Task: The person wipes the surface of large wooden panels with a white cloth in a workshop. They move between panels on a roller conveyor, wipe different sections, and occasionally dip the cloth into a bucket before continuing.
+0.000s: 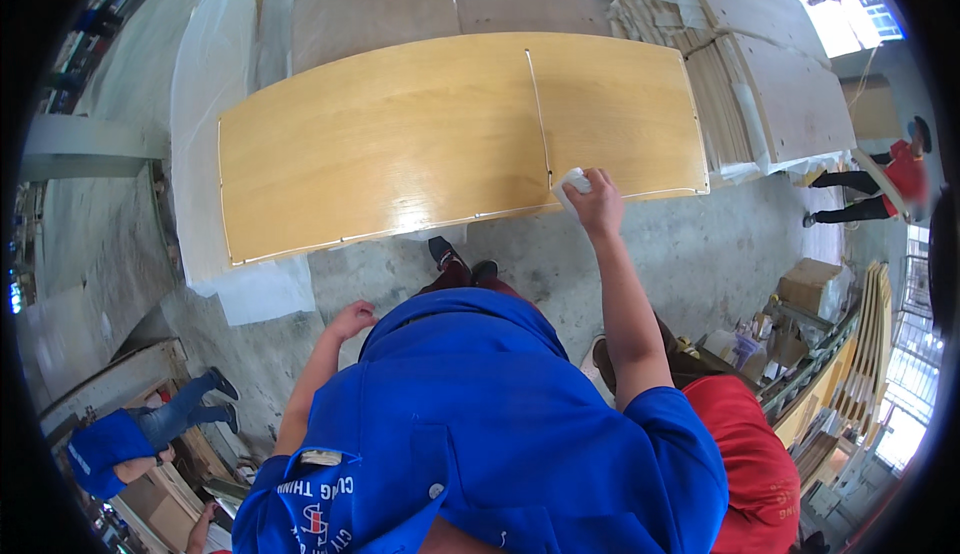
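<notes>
A long, curved-edge wooden panel [380,154] lies in front of me, light brown and shiny. Thin white beads of glue run along its near edge and both ends, and one more line crosses it right of the middle. My right hand [600,204] is closed around a white glue bottle [572,186], held over the near edge where the cross line ends. Its fingers cover part of the bottle. My left hand [350,321] hangs by my waist, away from the panel, its fingers loosely apart and holding nothing.
Stacked boards [770,94] stand behind and right of the panel. White sheeting [265,292] hangs below its left end. A person in red [740,454] is close at my right; another in red [905,179] walks far right. A person in blue [110,454] bends at lower left.
</notes>
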{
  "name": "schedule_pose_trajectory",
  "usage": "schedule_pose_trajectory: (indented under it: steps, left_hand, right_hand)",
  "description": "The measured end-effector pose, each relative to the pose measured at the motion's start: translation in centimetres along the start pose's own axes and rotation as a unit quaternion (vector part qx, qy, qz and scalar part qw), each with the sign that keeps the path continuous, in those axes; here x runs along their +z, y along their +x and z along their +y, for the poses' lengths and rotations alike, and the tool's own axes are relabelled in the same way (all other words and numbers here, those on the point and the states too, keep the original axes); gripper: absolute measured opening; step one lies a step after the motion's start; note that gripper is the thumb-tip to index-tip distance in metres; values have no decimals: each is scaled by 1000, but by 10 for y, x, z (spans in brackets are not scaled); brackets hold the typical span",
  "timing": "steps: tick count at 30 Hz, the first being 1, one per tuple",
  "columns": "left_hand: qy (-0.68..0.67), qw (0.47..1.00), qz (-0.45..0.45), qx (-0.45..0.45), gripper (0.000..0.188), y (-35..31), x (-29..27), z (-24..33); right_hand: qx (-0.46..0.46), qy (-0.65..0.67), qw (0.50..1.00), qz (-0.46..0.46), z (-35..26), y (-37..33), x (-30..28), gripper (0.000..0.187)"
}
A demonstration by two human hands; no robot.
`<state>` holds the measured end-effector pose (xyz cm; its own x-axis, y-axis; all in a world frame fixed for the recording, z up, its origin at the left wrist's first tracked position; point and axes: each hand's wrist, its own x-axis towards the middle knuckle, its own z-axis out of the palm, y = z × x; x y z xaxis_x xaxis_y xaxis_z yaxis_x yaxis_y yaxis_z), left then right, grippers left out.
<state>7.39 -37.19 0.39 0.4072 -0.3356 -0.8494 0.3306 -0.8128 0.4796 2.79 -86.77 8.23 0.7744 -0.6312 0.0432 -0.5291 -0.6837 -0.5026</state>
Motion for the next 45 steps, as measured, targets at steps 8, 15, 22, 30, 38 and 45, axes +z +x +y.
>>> schedule_pose_trajectory:
  steps: [8,15,22,30,38,45]
  left_hand:
    - [-15,996,63,64,53,-37,28,-44]
    - [-55,995,84,15,55,-77,37,-102]
    - [-111,983,144,-13,50,-126,0,-209]
    - [-436,849,286,-83,57,-177,-121,-349]
    - [-587,719,367,-59,71,-114,-248,-387]
    - [-749,540,381,-42,85,1,-320,-370]
  right_hand:
    - [223,428,871,-96,4,-4,6,43]
    - [185,828,329,-415,-43,-37,53,53]
    - [168,783,178,-573,-223,-105,148,61]
    - [184,694,126,-684,-398,-190,232,73]
    - [274,644,155,-698,-445,-231,264,79]
    - [315,660,229,-642,-481,-210,278,74]
